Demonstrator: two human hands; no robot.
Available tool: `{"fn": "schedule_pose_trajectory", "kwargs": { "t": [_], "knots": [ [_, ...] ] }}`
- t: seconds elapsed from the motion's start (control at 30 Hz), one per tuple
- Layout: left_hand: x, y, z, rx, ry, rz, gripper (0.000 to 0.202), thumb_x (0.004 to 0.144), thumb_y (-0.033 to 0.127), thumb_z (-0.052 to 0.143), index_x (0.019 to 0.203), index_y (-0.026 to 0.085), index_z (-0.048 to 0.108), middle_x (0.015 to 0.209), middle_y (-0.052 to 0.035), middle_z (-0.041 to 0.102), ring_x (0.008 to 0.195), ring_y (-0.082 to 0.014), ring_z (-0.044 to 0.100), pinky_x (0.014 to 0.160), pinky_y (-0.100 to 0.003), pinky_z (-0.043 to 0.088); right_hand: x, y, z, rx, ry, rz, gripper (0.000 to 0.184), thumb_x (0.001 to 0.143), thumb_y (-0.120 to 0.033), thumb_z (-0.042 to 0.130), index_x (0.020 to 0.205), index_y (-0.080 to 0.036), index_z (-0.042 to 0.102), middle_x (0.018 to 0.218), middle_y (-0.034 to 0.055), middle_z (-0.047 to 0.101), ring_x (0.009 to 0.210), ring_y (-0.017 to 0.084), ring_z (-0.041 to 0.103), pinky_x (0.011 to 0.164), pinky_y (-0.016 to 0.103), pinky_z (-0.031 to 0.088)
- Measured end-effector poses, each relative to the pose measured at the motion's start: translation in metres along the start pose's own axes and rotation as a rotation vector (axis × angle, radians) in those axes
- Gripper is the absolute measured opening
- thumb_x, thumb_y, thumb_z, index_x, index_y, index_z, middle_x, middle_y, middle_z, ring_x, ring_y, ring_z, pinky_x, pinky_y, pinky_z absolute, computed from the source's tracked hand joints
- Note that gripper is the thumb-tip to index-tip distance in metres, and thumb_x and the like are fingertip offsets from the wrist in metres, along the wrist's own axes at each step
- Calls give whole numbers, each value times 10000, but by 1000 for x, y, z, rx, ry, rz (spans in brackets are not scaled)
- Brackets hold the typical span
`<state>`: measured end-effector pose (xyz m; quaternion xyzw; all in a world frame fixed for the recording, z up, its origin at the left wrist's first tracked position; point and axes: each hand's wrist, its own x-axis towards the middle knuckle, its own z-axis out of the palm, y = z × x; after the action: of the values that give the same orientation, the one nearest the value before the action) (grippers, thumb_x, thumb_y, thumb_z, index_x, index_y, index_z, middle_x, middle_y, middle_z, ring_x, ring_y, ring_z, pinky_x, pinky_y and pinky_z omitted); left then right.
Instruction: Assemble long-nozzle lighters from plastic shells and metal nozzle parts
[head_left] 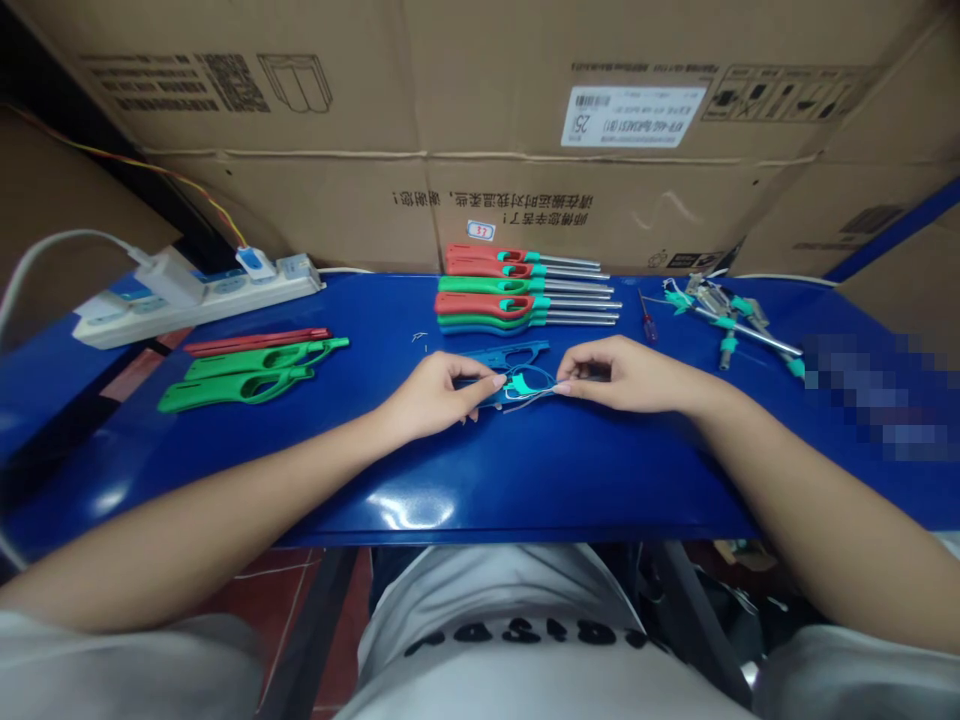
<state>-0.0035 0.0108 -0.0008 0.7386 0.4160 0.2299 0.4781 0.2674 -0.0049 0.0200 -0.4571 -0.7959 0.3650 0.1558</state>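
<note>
In front of me, my left hand (442, 395) is closed, with thumb and fingers pinching a blue lighter casing (491, 398) beside a teal trigger (519, 384). My right hand (619, 375) pinches thin wire (541, 393) at the casing's right end; its fingertips partly hide what they grip. Just behind lies another blue casing half (517, 352) with an open trigger loop. My fingers cover part of the held casing, so how the trigger and wire sit in it cannot be made out fully.
Behind stand stacked long-nosed lighters (487, 305). At left lie green casing halves (232, 388), red casing halves (259, 342) and a power strip (217, 300). A screwdriver (649, 322) and metal tubes with teal parts (739, 328) lie right. A cardboard box (360, 180) backs the blue table (480, 490).
</note>
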Motion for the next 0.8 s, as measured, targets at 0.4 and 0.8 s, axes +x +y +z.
{"fn": "schedule_pose_trajectory", "kwargs": {
  "t": [0.4,0.8],
  "knots": [
    [1,-8,2,284,101,239,344,977,442,559,995,183,784,1012,-48,791,890,-194,721,789,-274,541,5,2,5,-9,12,76,341,814,-518,642,780,-181,608,730,18,630,669,147,518,625,278,398],
    [-6,-6,-3,635,-53,533,368,969,315,588,1287,148,667,1199,-131,637,1126,-254,598,1035,-444,499,-10,3,-24,-88,-122,168,459,819,-623,645,901,-178,725,847,46,692,746,172,586,660,287,444]
  ]
}}
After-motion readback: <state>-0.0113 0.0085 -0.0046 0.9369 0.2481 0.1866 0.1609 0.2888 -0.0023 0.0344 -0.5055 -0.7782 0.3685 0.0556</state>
